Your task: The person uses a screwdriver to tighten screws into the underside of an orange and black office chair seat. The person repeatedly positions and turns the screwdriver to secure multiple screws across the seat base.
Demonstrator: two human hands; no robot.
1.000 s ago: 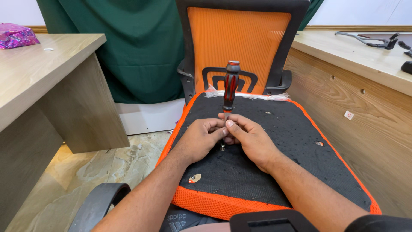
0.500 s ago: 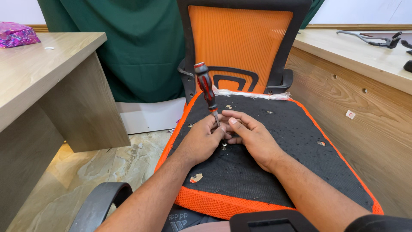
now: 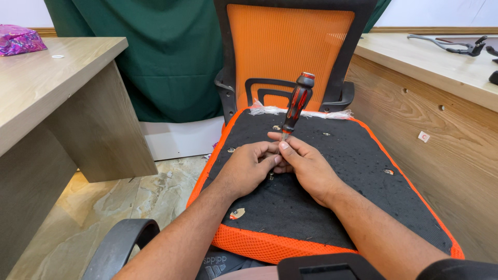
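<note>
Head camera, looking down, close over hands [image 3: 280, 166].

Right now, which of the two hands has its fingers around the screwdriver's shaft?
The right hand: its fingertips pinch the screwdriver below the red-black handle; the left hand only rests beside it.

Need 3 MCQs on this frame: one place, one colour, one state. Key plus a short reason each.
1. Where does the screwdriver stand?
A. on the black underside of the chair seat
B. on the left desk
C. on the floor

2. What colour is its handle?
A. blue and yellow
B. red and black
C. plain green

3. How is it held?
A. lying flat, untouched
B. in one hand, in the air
C. near upright, left hand and right hand pinching its lower end

Answers:
1 A: its tip meets the black panel between the hands.
2 B: red grip with black inlays.
3 C: the handle rises above fingers of both hands closed at its base.
</note>
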